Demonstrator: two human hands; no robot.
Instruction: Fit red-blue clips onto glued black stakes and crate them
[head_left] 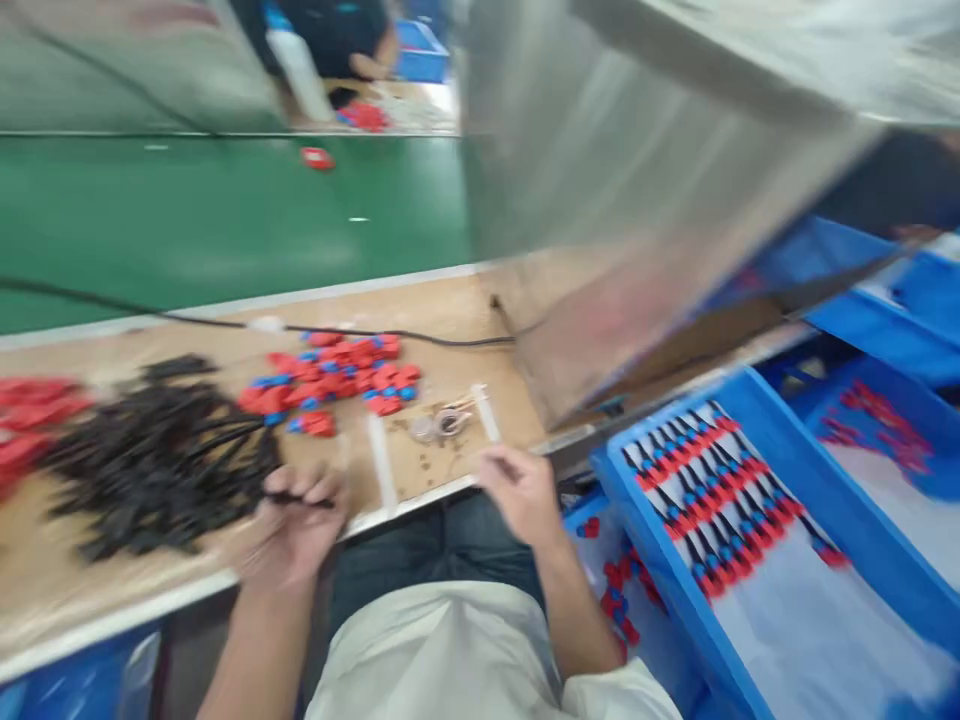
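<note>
My left hand (294,530) is closed around a thin black plastic piece (300,499), palm up at the table's front edge. Beside it lies a heap of similar black plastic pieces (165,450). My right hand (523,492) is over the table edge, its thumb and fingers drawn together; whatever it may pinch is too small and blurred to make out. Closest to it on the tabletop is a small round container (450,420) with tiny dark bits scattered around. Farther back sits a pile of red-and-blue plastic parts (337,372).
Bigger red pieces (34,415) lie at far left. A black cable (360,331) crosses the table. At right, a blue bin (637,530) holds rows of red, blue and black assemblies. A metal panel (600,200) rises behind. Another person's hand (371,66) shows across the green surface (225,215).
</note>
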